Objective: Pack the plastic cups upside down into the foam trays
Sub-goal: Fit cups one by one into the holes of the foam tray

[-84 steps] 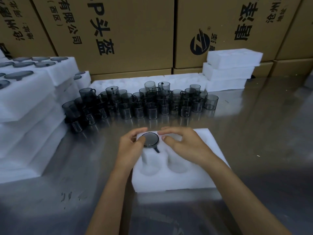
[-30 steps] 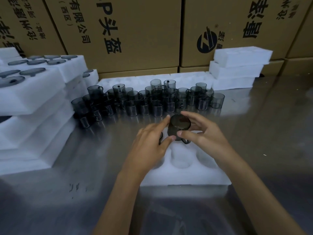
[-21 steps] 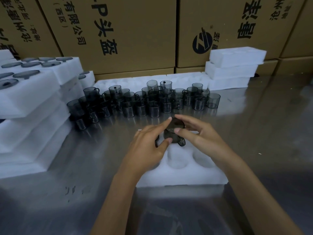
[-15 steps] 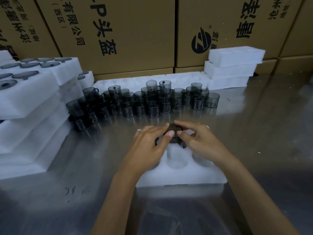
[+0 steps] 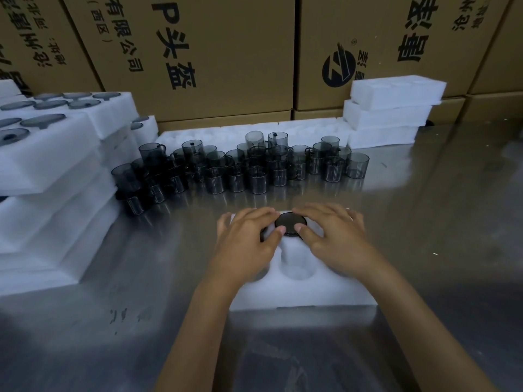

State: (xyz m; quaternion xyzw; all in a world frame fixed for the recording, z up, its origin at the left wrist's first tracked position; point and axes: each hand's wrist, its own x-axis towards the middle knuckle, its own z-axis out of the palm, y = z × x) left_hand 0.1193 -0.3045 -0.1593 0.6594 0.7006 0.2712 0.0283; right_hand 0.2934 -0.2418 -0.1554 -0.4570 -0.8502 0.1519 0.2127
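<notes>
A white foam tray [image 5: 305, 292] lies on the steel table in front of me. A dark smoky plastic cup [image 5: 290, 223] sits upside down in the tray's far middle pocket, its round base facing up. My left hand [image 5: 249, 239] and my right hand [image 5: 334, 236] lie flat on the tray either side of this cup, fingertips touching its edge. Another dark cup under my left hand is mostly hidden. The near middle pocket [image 5: 297, 267] is open. A crowd of loose smoky cups [image 5: 243, 168] stands beyond the tray.
Stacked foam trays filled with inverted cups [image 5: 51, 154] rise at the left. Three bare foam trays [image 5: 393, 108] are piled at the back right, a flat one [image 5: 226, 134] lies behind the cups. Cardboard boxes [image 5: 226, 52] wall the back. Steel tabletop [image 5: 438, 222] stretches right.
The cup held above the tray between both hands has come down into the far middle pocket, and both hands have flattened onto the tray around it.
</notes>
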